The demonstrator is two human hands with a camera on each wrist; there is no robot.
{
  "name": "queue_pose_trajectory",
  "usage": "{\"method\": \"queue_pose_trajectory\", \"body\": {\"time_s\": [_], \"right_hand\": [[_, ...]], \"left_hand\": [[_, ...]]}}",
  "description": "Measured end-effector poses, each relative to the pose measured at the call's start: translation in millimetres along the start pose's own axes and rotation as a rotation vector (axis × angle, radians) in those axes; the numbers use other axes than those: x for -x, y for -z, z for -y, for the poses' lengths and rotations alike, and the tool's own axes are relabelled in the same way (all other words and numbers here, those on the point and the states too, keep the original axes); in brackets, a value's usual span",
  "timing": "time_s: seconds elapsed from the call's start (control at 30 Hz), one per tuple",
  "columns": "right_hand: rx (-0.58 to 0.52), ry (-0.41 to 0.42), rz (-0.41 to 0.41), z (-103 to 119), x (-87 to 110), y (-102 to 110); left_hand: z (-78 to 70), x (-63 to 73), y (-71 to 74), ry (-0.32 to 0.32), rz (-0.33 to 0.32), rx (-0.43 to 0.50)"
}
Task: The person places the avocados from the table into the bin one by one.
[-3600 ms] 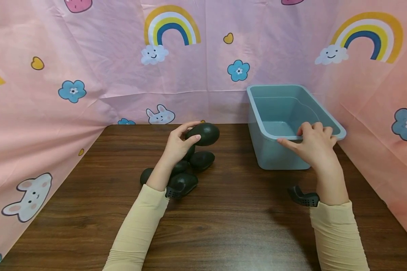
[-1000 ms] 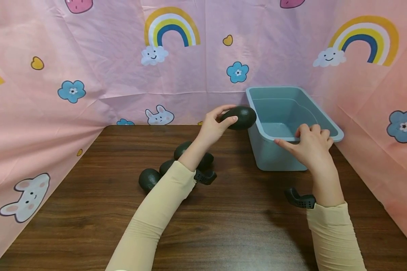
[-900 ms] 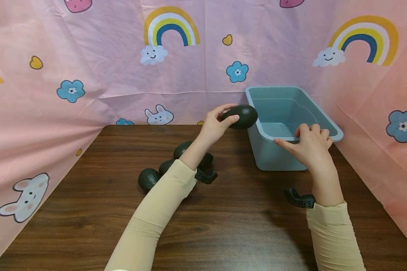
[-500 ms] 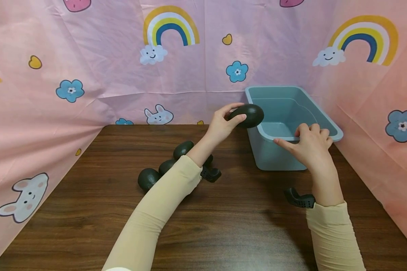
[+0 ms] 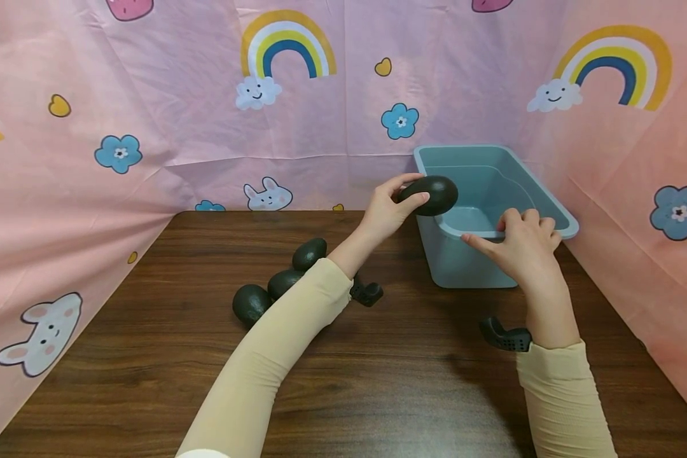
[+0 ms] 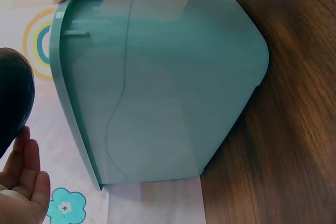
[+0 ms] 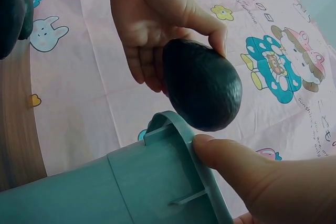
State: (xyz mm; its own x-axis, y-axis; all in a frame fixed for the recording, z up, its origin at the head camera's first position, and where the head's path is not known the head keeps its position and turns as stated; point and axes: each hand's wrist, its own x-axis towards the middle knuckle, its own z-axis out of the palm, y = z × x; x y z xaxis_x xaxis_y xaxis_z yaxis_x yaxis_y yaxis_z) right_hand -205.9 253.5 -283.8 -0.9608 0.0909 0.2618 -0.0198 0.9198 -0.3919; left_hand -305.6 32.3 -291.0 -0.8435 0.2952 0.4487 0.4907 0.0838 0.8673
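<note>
A dark green avocado [image 5: 435, 195] is gripped between the thumb and fingers of my left hand [image 5: 387, 207], just over the left rim of a blue-green plastic bin [image 5: 474, 262]. In the right wrist view the same avocado [image 7: 202, 85] hangs above the bin's rim. My right hand [image 5: 523, 245] holds the bin's near rim, thumb outside and fingers curled over it. Several more avocados [image 5: 252, 304] lie grouped on the table left of the bin, partly covered by my left forearm.
The brown wooden table [image 5: 412, 375] is closed in by pink patterned cloth [image 5: 206, 114] at the back and both sides. The bin stands at the back right. A black wrist mount [image 5: 505, 336] sits on each forearm.
My left hand has carried the avocado from above the pile rightward and up to the bin's left rim. My right hand keeps its hold on the near rim.
</note>
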Motion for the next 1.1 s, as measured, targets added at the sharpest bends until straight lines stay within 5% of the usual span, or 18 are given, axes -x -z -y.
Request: {"method": "queue_pose_trajectory", "body": {"time_s": [0.43,1.1], "right_hand": [[-0.002,0.004,0.001,1,-1.0,0],[0.002,0.002,-0.005,-2,-1.8,-2]], "left_hand": [[0.4,-5.4,-8.4,0.025,0.053,-0.036],[1.5,-16.7,-26.1,0.036,0.019,-0.069]]}}
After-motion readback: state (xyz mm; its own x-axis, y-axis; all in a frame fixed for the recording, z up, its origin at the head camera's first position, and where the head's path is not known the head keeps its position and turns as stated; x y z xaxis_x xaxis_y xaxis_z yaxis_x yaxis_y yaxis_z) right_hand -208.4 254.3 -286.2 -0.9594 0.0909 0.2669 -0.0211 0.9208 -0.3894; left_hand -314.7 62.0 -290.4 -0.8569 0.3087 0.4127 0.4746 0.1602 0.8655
